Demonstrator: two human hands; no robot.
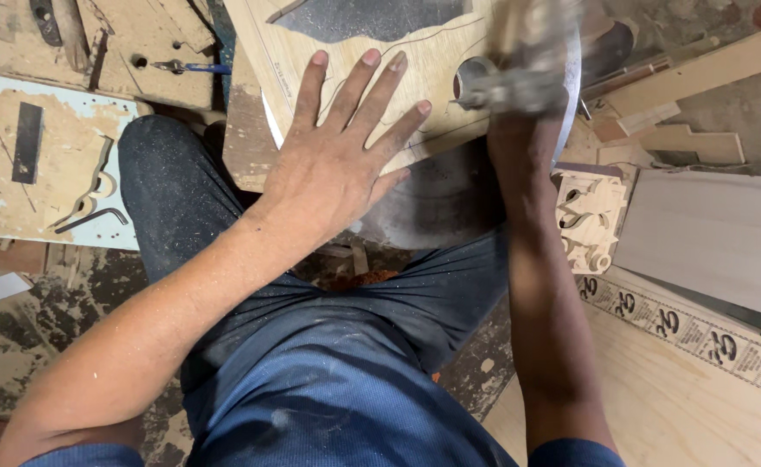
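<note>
A thin plywood panel (372,52) with drawn curved lines and a cut-out dark area lies on a small wooden stand in front of my knees. My left hand (337,151) lies flat on the panel with fingers spread, pressing it down. My right hand (527,73) is blurred with motion and grips a metal tool at the panel's right edge, beside a round hole (467,79). The tool's exact shape is smeared by blur.
A carved wooden scroll piece (588,220) rests right of my arm, beside a grey board (709,233) and a patterned strip (692,333). Wood offcuts (700,78) lie far right. On the left, a dusty board (51,173) holds metal hooks and a dark file.
</note>
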